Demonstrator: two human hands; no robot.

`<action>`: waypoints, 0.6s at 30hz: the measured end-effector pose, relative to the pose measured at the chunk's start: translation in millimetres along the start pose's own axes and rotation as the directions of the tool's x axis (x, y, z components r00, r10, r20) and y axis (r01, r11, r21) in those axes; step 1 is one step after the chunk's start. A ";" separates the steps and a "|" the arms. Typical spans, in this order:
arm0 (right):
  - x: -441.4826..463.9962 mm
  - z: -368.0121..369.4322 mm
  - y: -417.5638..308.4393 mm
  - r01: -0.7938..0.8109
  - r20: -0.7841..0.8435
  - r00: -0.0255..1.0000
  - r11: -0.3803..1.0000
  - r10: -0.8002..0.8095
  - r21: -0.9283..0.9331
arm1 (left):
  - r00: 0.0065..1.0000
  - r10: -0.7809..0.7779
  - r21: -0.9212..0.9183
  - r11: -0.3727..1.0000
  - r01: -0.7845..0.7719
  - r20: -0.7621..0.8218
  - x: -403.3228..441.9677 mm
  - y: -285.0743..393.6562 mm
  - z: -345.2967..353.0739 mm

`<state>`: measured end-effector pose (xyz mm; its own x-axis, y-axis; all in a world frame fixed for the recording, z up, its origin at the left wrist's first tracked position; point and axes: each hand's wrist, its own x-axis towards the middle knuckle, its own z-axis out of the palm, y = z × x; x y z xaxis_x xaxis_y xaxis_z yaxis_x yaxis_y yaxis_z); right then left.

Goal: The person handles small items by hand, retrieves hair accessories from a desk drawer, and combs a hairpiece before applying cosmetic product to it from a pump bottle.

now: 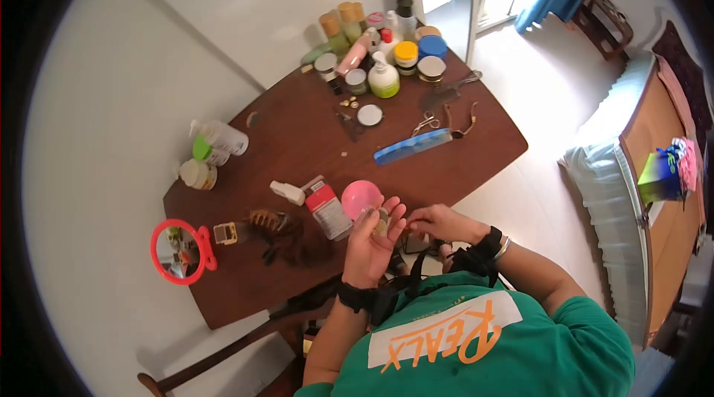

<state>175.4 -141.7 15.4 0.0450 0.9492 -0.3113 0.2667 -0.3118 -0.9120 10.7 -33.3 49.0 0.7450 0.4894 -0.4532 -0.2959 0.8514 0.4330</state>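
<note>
My left hand (pixel 369 248) is turned palm up near the table's front edge. Its fingers curl round a small round greenish item (pixel 382 221) that could be a little jar; part of it is hidden. Close by on the right is my right hand (pixel 448 224), its fingers pinched together; I cannot make out what is between them. Just beyond my left hand lies a pink round lid or dish (pixel 361 199). Beside that is a red and white packet (pixel 327 209), with a small white bottle (pixel 287 192) lying at its far end.
Bottles and jars crowd the table's (pixel 290 152) far end. A blue comb (pixel 413 147), scissors (pixel 426 123) and a round white-topped jar (pixel 370 115) lie nearer. At left are a red-framed mirror (pixel 154 252), a brown hair claw (pixel 268 221) and pump bottles (pixel 223 137). A bed (pixel 636 144) stands right.
</note>
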 end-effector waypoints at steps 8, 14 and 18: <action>-44.9 -24.5 0.3 0.027 -0.313 0.949 0.989 0.019 0.142 | 0.987 -0.084 0.019 0.996 0.083 0.135 26.6 -23.8 46.0; -68.7 -30.8 9.7 0.074 -0.581 0.793 0.919 0.181 0.387 | 0.975 -0.138 0.042 0.990 0.132 0.173 38.8 -43.1 76.3; -87.2 -41.3 -9.5 0.150 -0.822 0.567 0.988 -0.046 0.048 | 0.967 -0.196 0.047 0.980 0.191 0.161 43.3 -54.4 91.1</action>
<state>208.7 -219.8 62.2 0.8049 0.5872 0.0855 0.2241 -0.1674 -0.9601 113.5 -75.6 76.8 0.8747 0.2763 -0.3981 -0.1199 0.9194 0.3746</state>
